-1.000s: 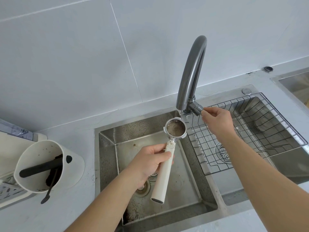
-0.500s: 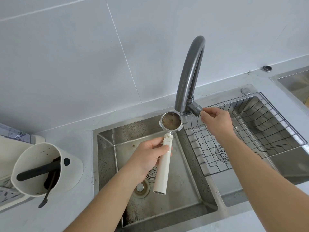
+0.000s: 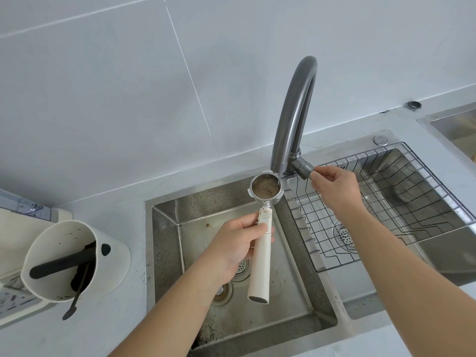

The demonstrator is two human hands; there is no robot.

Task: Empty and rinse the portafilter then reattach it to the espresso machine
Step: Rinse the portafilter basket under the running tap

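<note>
My left hand grips the cream handle of the portafilter and holds it over the left sink basin. Its metal basket sits right under the spout of the grey curved faucet. A thin stream of water runs into the basket, which holds brownish water. My right hand pinches the faucet's side lever. At the far left edge only a corner of the espresso machine shows.
A white knock box with a black bar and a dark spoon stands on the counter left of the sink. A wire rack sits in the right basin. Another steel basin is at the far right.
The portafilter basket moved up and back from below the spout to just under it. Water now streams into it. My right hand stays on the lever.
</note>
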